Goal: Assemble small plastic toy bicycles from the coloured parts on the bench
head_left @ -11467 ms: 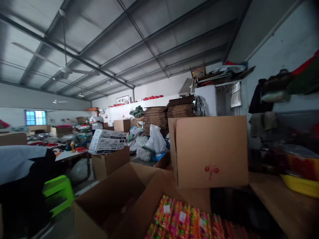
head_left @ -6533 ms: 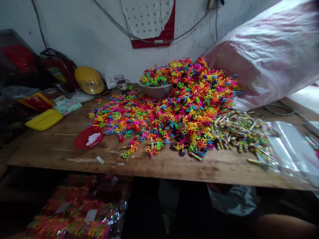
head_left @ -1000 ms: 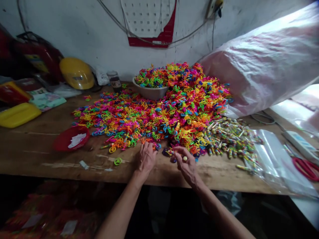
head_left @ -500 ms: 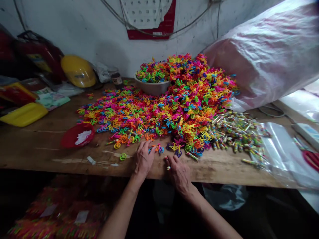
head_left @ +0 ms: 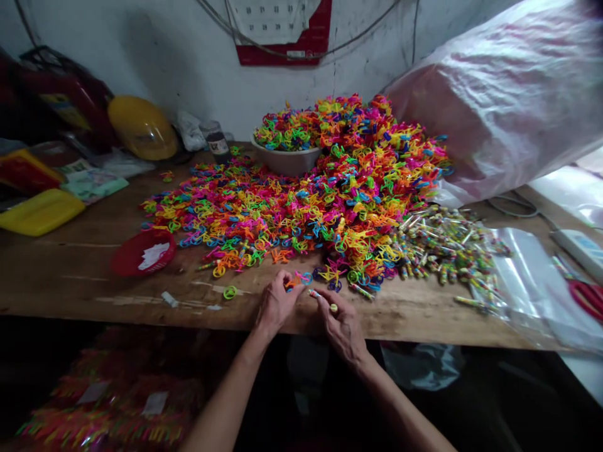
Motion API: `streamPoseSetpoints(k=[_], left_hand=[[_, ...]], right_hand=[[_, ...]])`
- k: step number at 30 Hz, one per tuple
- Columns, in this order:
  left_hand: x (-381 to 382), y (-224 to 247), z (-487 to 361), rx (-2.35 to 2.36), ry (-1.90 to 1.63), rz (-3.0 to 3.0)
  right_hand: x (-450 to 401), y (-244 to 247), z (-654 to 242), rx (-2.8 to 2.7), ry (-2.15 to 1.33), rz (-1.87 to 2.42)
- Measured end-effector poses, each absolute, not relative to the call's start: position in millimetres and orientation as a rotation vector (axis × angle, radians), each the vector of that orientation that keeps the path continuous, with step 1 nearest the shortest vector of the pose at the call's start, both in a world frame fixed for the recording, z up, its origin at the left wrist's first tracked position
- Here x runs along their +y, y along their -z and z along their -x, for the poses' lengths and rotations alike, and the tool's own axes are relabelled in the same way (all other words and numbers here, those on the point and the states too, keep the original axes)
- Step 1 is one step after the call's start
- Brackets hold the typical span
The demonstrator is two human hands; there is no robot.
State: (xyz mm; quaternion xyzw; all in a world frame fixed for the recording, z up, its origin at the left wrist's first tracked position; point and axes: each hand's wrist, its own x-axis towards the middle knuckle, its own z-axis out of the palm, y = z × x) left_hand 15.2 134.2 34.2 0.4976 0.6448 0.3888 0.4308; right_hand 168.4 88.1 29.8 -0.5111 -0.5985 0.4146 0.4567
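My left hand [head_left: 276, 306] is closed at the table's front, its fingers pinching a small plastic toy bicycle [head_left: 305, 278] in pink, orange and blue. Just to the right, my right hand [head_left: 345, 325] grips a small patterned tube [head_left: 313, 293] whose end points toward the left hand. A pale round end [head_left: 333, 307] also shows among the right fingers; I cannot tell if it belongs to a second tube. Behind both hands spreads a big heap of bright toy bicycles [head_left: 282, 213]. A loose tube [head_left: 362, 291] lies close to the right hand, beside a purple-wheeled bicycle [head_left: 333, 276].
A pale bowl [head_left: 285, 161] full of bicycles stands in the heap. To the right are a pile of tubes [head_left: 447, 245], clear plastic bags [head_left: 522, 270] and red-handled scissors [head_left: 586, 300]. A red dish [head_left: 123, 256] with paper slips sits left. A large sack [head_left: 499, 107] leans behind.
My left hand has lifted slightly and turned, its thumb now against the bicycle. My right hand has raised and turned the tube toward it. The view has shifted slightly.
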Motion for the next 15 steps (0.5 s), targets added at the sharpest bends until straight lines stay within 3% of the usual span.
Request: streamPoseSetpoints(k=[8,15], left_hand=[[100,-58,-26,1.052,-1.006,-0.58],[90,-72,-47,1.09,-1.176,-0.429]], right_hand=[[89,-43,-172,-1.281,-1.261,1.178],[84,-42,-162,-1.135,-1.359,1.084]])
